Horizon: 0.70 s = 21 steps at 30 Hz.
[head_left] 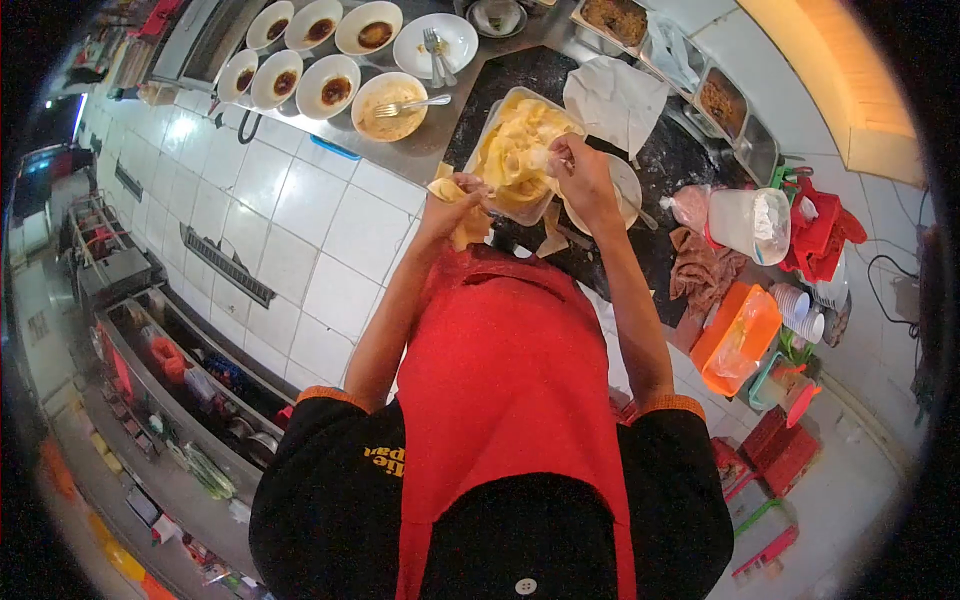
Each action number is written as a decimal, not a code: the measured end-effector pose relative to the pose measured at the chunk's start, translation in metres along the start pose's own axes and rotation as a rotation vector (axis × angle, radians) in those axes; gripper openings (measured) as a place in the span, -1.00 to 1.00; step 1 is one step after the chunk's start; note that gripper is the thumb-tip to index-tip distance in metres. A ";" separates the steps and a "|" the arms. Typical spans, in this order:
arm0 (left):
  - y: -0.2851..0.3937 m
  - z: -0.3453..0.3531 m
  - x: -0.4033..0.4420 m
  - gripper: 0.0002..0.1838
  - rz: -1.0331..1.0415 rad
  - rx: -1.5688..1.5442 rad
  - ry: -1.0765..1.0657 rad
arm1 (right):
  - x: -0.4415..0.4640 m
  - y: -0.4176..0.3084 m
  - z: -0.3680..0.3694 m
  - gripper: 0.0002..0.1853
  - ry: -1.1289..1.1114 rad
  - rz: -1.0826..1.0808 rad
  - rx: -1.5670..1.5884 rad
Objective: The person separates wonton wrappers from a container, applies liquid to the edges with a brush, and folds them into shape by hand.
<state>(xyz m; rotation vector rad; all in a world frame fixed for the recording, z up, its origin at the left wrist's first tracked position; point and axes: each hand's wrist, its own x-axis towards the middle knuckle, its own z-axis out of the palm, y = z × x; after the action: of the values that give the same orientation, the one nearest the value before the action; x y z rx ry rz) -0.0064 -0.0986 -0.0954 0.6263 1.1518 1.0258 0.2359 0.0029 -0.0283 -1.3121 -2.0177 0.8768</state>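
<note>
My left hand (455, 208) is closed around thin yellow dough wrappers (470, 232), which hang below the fingers. Over a rectangular plastic tub (480, 135), my right hand (585, 175) pinches a pale piece (541, 158), apparently folded dough. The tub is heaped with crumpled yellow dough pieces (520, 135) that look like folded wontons. Partly hidden behind my right hand and wrist is a round pale bowl (627, 180), with a spoon handle (645, 217) sticking out. A loose yellow scrap (551, 240) lies at the near edge of the dark counter.
Several white bowls with dark sauce (335, 91), a plate with forks (408, 45) and a bowl with a fork (372, 120) stand at left. White paper (615, 100) lies behind the tub. Metal food trays (720, 104), a cloth (700, 265) and an orange basket (733, 338) are at right.
</note>
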 end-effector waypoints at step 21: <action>0.009 0.030 -0.003 -0.65 0.204 0.176 0.219 | -0.004 -0.020 0.055 -0.68 -0.004 0.357 0.860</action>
<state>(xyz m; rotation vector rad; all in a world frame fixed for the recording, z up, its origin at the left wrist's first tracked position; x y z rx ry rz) 0.0187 -0.0952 -0.0770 0.7979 1.4025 1.1963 0.1847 -0.0183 -0.0468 -1.1353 -1.1495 1.6596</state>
